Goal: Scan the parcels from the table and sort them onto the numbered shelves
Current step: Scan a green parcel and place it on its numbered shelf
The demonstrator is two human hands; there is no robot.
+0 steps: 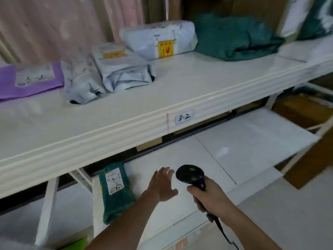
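Both forearms are cut off at the near edge. Right hand (210,194) grips a black scanner (191,175); left hand (164,184) hovers, fingers spread, right of a green parcel (116,192), label scrawl unreadable.

A small white tag (184,117) at frame centre, fixed to the front edge of the upper shelf (108,138), reads "3-2". Handwritten marks on the purple parcel (30,80) at left, the yellow stickers on the grey parcels, and the label on the green parcel (115,192) below are illegible.
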